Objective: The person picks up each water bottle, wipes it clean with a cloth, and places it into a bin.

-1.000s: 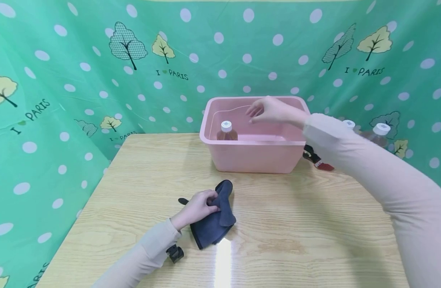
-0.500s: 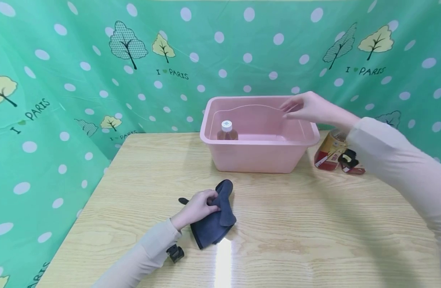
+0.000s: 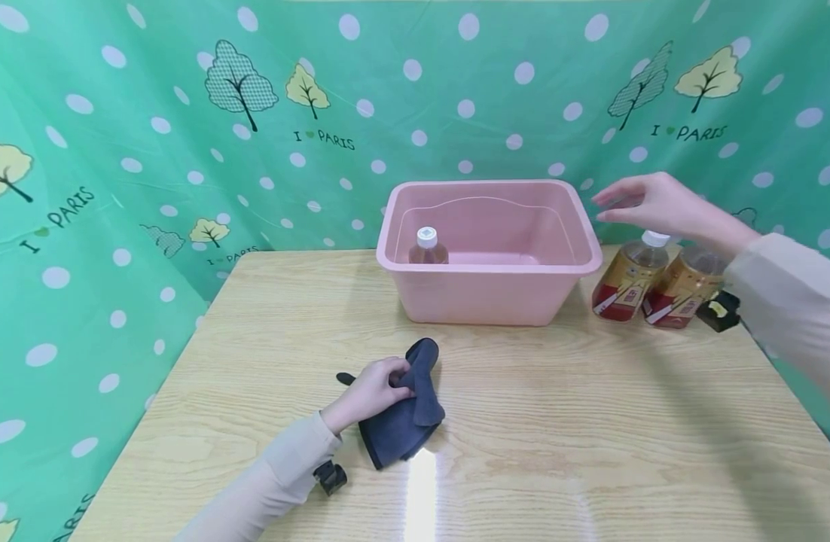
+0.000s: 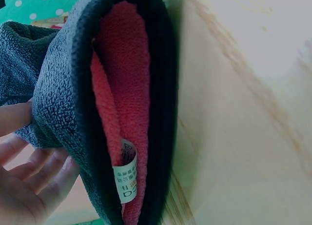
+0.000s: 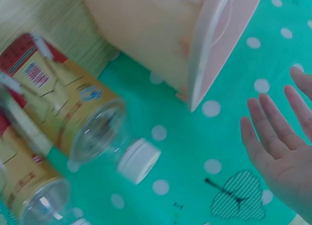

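Note:
My left hand (image 3: pixel 370 390) pinches a bunched dark grey cleaning cloth (image 3: pixel 395 436) lying on the table. Up close in the left wrist view, the cloth (image 4: pixel 56 73) shows terry texture, a black border, a red underside and a white label (image 4: pixel 126 181). My right hand (image 3: pixel 669 205) hovers with relaxed fingers, holding nothing, above two bottles of amber drink. One bottle (image 3: pixel 630 280) stands beside the pink bin (image 3: pixel 483 297); the other bottle (image 3: pixel 682 287) stands to its right, partly behind the wrist. Inside the bin, at its left, a white-capped bottle (image 3: pixel 427 247) shows its upper part.
The wooden table (image 3: pixel 523 436) ends at the back against a green dotted curtain (image 3: pixel 306 90), which also hangs along both sides. A black wrist device (image 3: pixel 331 477) sits under the left sleeve, and another black device (image 3: pixel 720 310) under the right.
My right hand has moved right, from over the bin to above the two bottles, uncovering the bin's right end and those bottles. The left hand and cloth have stayed put.

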`<state>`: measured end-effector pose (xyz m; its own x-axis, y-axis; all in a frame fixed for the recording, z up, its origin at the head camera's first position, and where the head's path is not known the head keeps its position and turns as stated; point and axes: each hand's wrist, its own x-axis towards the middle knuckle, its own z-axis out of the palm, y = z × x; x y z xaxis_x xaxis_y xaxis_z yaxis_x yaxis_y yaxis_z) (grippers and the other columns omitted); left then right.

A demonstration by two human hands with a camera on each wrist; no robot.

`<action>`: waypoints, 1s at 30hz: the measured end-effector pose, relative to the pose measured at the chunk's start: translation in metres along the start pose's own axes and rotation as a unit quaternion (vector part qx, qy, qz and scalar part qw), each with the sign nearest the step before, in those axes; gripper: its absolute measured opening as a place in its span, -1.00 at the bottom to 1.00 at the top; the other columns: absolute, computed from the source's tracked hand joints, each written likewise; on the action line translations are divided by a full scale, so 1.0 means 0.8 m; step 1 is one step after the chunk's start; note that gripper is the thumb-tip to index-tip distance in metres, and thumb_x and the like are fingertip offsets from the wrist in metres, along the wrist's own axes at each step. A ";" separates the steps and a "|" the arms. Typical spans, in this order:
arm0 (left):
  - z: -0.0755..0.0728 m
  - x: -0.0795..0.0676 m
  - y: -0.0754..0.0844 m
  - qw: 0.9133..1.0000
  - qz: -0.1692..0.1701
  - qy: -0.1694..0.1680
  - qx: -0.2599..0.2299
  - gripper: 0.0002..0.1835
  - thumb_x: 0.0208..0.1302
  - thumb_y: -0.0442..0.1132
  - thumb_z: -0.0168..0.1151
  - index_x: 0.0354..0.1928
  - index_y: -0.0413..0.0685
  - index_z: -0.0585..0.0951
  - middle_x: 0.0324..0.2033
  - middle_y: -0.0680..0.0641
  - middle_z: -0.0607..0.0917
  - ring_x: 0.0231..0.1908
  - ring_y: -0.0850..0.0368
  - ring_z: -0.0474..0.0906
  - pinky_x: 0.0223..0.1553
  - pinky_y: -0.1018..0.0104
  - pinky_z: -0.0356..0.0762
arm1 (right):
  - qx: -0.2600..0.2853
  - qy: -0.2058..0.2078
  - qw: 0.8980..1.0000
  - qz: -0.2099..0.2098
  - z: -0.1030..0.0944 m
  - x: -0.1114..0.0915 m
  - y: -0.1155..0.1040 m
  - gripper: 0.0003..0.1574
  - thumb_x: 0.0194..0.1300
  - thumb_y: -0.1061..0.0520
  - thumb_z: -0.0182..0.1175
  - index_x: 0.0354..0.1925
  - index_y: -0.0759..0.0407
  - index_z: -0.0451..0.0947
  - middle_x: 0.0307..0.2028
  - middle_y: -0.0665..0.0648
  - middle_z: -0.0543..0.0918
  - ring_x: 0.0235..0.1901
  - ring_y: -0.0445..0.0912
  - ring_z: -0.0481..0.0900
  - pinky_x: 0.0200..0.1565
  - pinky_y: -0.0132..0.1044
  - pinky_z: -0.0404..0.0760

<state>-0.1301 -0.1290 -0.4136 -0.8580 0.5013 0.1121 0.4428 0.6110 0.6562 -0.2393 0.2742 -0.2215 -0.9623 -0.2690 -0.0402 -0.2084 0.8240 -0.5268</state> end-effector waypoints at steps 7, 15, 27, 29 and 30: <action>-0.001 0.000 0.000 1.000 -0.001 0.001 -0.003 -0.84 -0.08 -0.37 0.29 -0.39 -0.15 0.53 -0.46 0.04 0.53 -0.44 0.21 0.45 -0.40 0.39 0.42 | -0.005 0.006 1.000 0.026 -0.006 -0.013 0.027 -0.30 0.21 -0.15 0.02 0.15 0.28 0.27 0.09 0.41 0.36 0.06 0.26 0.29 -0.03 0.23 0.25; -0.002 -0.001 0.000 1.000 -0.002 -0.001 -0.011 -0.83 -0.07 -0.38 0.29 -0.37 -0.17 0.53 -0.43 0.01 0.55 -0.40 0.18 0.50 -0.37 0.38 0.45 | -0.009 0.012 0.999 0.047 -0.008 -0.022 0.056 -0.28 0.23 -0.15 -0.03 0.18 0.30 0.22 0.12 0.44 0.29 0.06 0.30 0.24 -0.05 0.28 0.19; -0.004 -0.002 -0.001 1.000 0.004 0.008 -0.015 -0.83 -0.08 -0.39 0.29 -0.38 -0.17 0.54 -0.44 0.00 0.55 -0.41 0.18 0.50 -0.38 0.40 0.45 | -0.007 0.005 0.997 0.083 -0.001 -0.022 0.092 -0.19 0.20 -0.25 -0.06 0.21 0.27 0.19 0.14 0.47 0.23 0.11 0.35 0.12 -0.06 0.33 0.12; -0.004 -0.003 -0.002 1.000 0.003 0.010 -0.017 -0.83 -0.08 -0.39 0.29 -0.38 -0.17 0.54 -0.43 -0.01 0.55 -0.41 0.18 0.50 -0.37 0.40 0.45 | -0.012 0.002 0.997 0.083 0.000 -0.022 0.096 -0.19 0.20 -0.26 -0.07 0.21 0.27 0.19 0.14 0.48 0.22 0.10 0.35 0.13 -0.07 0.34 0.12; -0.004 -0.003 -0.002 1.000 0.004 0.011 -0.017 -0.83 -0.08 -0.39 0.29 -0.38 -0.17 0.54 -0.43 -0.01 0.55 -0.41 0.17 0.50 -0.37 0.40 0.46 | -0.015 0.001 0.997 0.081 0.001 -0.022 0.097 -0.19 0.21 -0.25 -0.07 0.21 0.26 0.19 0.14 0.48 0.22 0.09 0.35 0.13 -0.07 0.34 0.13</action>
<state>-0.1300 -0.1332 -0.4122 -0.8602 0.4923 0.1328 0.4404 0.5860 0.6802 -0.2383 0.3428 -0.2626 -0.9841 -0.1296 -0.1218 -0.0542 0.8708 -0.4886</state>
